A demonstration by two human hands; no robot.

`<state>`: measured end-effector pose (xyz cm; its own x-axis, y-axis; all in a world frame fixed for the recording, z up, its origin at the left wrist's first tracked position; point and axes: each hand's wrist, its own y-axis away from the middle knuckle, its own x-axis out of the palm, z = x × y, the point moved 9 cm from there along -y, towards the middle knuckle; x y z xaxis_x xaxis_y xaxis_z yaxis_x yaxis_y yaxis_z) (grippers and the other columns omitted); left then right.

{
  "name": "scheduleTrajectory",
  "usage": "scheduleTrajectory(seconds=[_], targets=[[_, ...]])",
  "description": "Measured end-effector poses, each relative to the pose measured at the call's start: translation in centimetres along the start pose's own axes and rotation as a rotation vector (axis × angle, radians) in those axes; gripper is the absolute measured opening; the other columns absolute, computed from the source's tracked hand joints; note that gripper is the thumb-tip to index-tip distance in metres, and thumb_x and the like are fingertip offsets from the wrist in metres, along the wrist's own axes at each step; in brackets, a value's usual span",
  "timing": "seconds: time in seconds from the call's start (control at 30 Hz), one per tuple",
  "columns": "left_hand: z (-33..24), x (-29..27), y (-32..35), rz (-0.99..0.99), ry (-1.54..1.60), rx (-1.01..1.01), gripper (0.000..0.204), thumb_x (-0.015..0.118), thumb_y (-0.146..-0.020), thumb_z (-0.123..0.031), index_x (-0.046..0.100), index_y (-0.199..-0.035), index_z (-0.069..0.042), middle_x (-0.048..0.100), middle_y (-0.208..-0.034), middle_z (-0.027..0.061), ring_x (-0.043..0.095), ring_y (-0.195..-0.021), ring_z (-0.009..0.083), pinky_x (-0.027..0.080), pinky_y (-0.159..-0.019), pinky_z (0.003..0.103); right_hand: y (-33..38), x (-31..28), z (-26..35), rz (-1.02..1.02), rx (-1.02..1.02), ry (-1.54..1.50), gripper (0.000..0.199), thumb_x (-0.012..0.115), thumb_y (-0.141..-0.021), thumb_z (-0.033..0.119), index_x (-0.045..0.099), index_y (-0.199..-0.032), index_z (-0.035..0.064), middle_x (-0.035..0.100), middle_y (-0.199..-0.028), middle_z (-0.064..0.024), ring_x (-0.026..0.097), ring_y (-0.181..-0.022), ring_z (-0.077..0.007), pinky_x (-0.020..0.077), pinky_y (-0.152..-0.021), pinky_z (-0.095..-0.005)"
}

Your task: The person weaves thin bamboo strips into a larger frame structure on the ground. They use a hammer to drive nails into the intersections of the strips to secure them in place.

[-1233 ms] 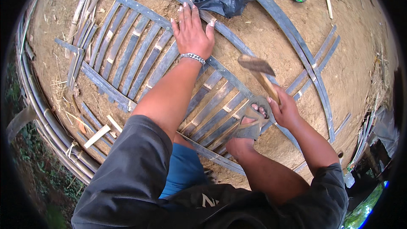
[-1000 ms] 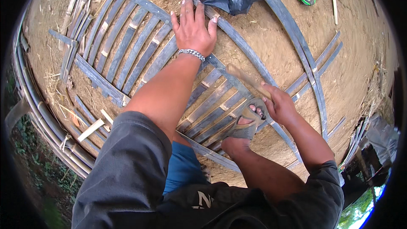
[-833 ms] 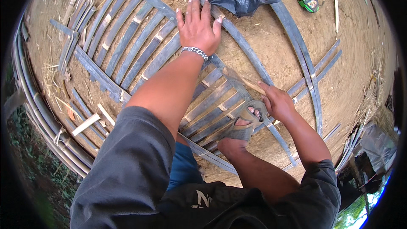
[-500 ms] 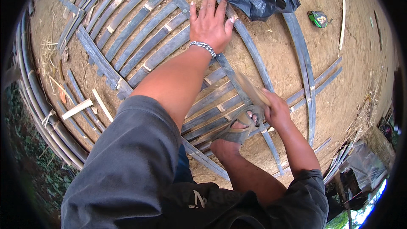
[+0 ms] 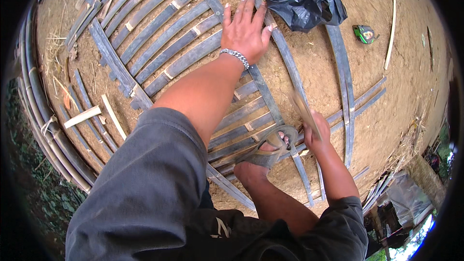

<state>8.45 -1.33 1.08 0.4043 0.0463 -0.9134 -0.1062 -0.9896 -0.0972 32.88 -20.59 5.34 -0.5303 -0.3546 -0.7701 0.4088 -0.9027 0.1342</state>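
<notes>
My left hand (image 5: 246,34), a chain bracelet at its wrist, lies flat with fingers spread over a long bamboo slat of the lattice. The lattice is made of dark bamboo slats (image 5: 166,36) laid side by side across a few longer slats (image 5: 266,92). In my right hand (image 5: 316,128) is a flat brown wooden stick (image 5: 305,113), slightly blurred and raised over the slats; my fingers wrap its lower end, and whether it has a head or blade I cannot tell. My sandalled foot (image 5: 273,147) rests on the lattice close to my right hand.
A crumpled black plastic bag (image 5: 304,0) lies beyond my left hand, with a green and black tape measure (image 5: 365,34) to its right. Loose bamboo strips (image 5: 82,117) are scattered at left, near long bamboo poles (image 5: 46,111). Longer slats (image 5: 344,77) cross at right.
The wooden stick has swung up and turned steeper in my right hand. My left hand stays pressed on the slats. The whole view has shifted slightly.
</notes>
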Motion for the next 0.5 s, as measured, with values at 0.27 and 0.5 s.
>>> scheduleTrajectory(seconds=[0.27,0.5], targets=[[0.3,0.3,-0.1,0.055,-0.052,-0.020,0.060,0.047,-0.103,-0.043,0.043,-0.155,-0.013,0.029,-0.167,0.0154,0.026,-0.155,0.0289,0.011,-0.127,0.056,-1.0,-0.6,1.9,0.055,0.039,-0.034,0.043,0.067,-0.090,0.001,0.057,-0.132,0.0030,0.070,-0.112,-0.0206,0.069,-0.101,-0.0425,0.0559,-0.086,-0.0456],[0.2,0.3,-0.1,0.042,-0.039,-0.018,0.058,0.048,-0.102,-0.041,0.044,-0.154,-0.013,0.030,-0.166,0.0154,0.028,-0.154,0.0292,0.013,-0.126,0.056,-1.1,2.4,0.8,0.316,0.265,0.021,0.037,0.068,-0.091,0.006,0.061,-0.127,0.0053,0.069,-0.109,-0.0237,0.070,-0.096,-0.0428,0.0570,-0.081,-0.0429]])
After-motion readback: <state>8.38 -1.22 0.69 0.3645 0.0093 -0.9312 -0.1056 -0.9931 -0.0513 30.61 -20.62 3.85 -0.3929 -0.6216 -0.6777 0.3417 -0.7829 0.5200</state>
